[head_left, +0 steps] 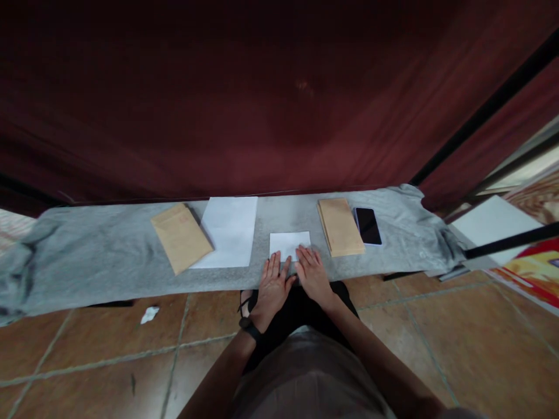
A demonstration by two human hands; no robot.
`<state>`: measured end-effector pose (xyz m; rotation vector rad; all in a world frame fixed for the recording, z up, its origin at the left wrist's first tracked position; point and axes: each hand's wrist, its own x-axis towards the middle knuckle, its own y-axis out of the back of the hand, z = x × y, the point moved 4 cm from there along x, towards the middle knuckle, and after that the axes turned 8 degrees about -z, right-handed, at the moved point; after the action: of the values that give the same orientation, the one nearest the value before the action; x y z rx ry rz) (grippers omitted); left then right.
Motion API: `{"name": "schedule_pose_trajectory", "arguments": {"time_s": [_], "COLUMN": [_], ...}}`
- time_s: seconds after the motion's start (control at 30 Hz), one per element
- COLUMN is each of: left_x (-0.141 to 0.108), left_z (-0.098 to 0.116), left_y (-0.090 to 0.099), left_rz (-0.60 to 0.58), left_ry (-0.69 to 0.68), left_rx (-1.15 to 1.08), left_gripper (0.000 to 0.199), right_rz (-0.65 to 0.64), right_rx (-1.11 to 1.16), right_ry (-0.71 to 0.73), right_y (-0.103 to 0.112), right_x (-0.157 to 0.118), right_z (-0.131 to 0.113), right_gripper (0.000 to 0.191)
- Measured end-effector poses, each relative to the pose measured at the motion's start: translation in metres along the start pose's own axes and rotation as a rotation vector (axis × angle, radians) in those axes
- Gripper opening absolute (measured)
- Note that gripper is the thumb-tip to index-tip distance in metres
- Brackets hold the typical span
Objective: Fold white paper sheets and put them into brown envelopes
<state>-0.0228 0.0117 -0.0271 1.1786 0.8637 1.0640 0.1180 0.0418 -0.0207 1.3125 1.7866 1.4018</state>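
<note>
A small white folded-looking sheet of paper [289, 240] lies flat on the grey cloth in front of me. My left hand [273, 286] rests on its near left part, fingers stretched out. On the near right part lies my right hand [312, 277], its fingers also extended and flat. Both hands cover the paper's near edge. Left of them is a larger white paper [231, 230], partly under a stack of brown envelopes [181, 237]. To the right sits another stack of brown envelopes [342, 227].
A phone [368, 226] with a dark screen lies beside the right envelopes. The grey cloth [109, 256] covers a narrow bench against a dark red panel [279, 116]. A white scrap [149, 315] is on the tiled floor. Boards and a colourful box [530, 270] stand at right.
</note>
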Motion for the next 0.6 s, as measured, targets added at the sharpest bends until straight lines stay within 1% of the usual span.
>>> {"name": "schedule_pose_trajectory", "arguments": {"time_s": [0.07, 0.17, 0.27, 0.33, 0.4, 0.6], "left_x": [0.001, 0.001, 0.001, 0.000, 0.000, -0.001], "left_z": [-0.001, -0.004, -0.005, -0.004, -0.003, 0.000], "left_y": [-0.002, -0.007, -0.009, -0.007, -0.005, 0.001], "left_rz": [-0.002, -0.014, -0.011, 0.001, 0.016, 0.032], "left_ry": [-0.009, -0.017, -0.022, -0.025, -0.024, -0.039], "left_rx": [0.001, 0.003, 0.007, 0.004, -0.003, -0.006], "left_gripper": [0.054, 0.053, 0.048, 0.046, 0.049, 0.059], "right_rz": [-0.029, -0.093, -0.147, -0.145, -0.120, -0.009], "right_rx": [0.027, 0.018, -0.026, -0.058, -0.090, -0.155], "right_ry": [0.055, 0.103, 0.115, 0.107, 0.080, -0.011], "right_y": [-0.005, -0.018, -0.030, -0.034, -0.033, -0.023], "right_x": [0.021, 0.050, 0.066, 0.069, 0.067, 0.047], "right_z": [-0.011, -0.024, -0.026, -0.019, -0.008, 0.024], "right_gripper": [0.050, 0.049, 0.047, 0.047, 0.048, 0.054]}}
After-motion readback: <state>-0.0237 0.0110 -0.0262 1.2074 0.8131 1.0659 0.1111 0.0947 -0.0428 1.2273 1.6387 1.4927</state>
